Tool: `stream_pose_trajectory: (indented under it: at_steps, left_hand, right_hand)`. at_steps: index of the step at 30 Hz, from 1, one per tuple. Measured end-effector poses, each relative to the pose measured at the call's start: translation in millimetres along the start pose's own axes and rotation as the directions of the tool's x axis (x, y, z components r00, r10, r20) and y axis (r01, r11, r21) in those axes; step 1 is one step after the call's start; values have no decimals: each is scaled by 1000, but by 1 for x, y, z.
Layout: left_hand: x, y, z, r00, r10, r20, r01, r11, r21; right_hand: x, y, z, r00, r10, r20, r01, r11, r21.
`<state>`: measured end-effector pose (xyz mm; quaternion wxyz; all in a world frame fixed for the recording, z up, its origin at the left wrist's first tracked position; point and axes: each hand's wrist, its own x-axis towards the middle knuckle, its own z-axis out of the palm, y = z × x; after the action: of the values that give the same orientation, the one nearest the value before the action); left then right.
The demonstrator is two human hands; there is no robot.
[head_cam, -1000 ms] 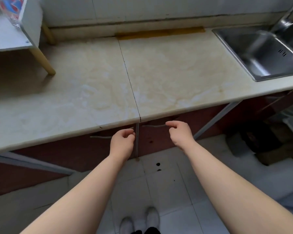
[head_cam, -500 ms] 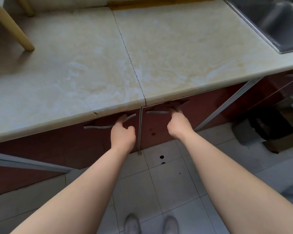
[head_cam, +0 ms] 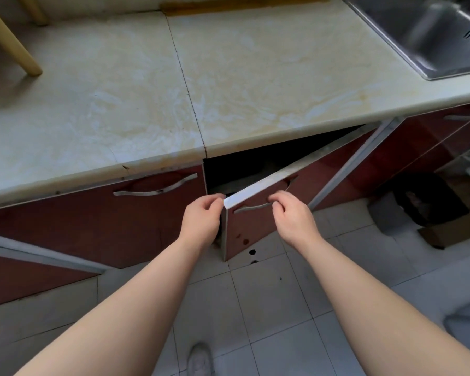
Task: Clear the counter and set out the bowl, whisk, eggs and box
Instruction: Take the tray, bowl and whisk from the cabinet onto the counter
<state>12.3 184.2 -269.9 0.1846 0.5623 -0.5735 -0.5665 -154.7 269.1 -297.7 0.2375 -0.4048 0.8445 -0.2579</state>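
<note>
No bowl, whisk, eggs or box show in the head view. The pale marble counter lies bare. Below it, the right red cabinet door stands partly swung out, with a dark gap behind it. My right hand grips that door's curved metal handle. My left hand sits with curled fingers at the door's free upper corner; whether it grips the edge is unclear. The inside of the cabinet is too dark to read.
The left cabinet door is closed, its handle free. A steel sink sits at the back right, and a wooden leg stands on the counter's far left. A dark bag and cardboard lie on the floor at right.
The right cabinet door has swung out, pulled by my right hand on its handle. My left hand left the left door's handle and moved to the open door's edge.
</note>
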Motion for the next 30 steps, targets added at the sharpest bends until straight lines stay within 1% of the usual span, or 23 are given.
stream_pose_trajectory:
  at_steps: [3, 6, 9, 11, 15, 19, 23, 25, 30]
  left_hand:
    - [-13, -1, 21, 999, 3, 53, -5, 999, 36]
    - [-24, -2, 36, 996, -4, 93, -1, 999, 52]
    - [-32, -4, 53, 983, -33, 181, 23, 998, 57]
    - [-38, -4, 66, 968, -38, 249, 21, 997, 70]
    - [-51, 4, 108, 935, -24, 353, -1, 998, 69]
    - [-65, 11, 151, 901, 3, 433, -25, 999, 44]
    - [-78, 16, 197, 848, 60, 527, -55, 998, -25]
    - [-78, 19, 218, 843, 86, 530, -84, 996, -28]
    - [-71, 37, 279, 869, 93, 485, -119, 993, 23]
  right_hand:
    - [-18, 19, -8, 1000, -27, 5, 27, 999, 26]
    - [-32, 36, -18, 1000, -14, 11, 13, 997, 76]
    - [-44, 53, -29, 999, 21, 32, -24, 992, 122]
    - [-49, 63, -35, 998, 43, 42, -47, 991, 123]
    - [-62, 91, -52, 996, 86, 13, -87, 990, 112]
    - [-75, 117, -69, 994, 100, -31, -99, 995, 21]
    - [-89, 143, -96, 990, 119, -78, -123, 991, -49]
    - [-95, 155, -109, 982, 164, -91, -171, 983, -73]
    - [-102, 200, -143, 959, 259, -119, -272, 956, -110]
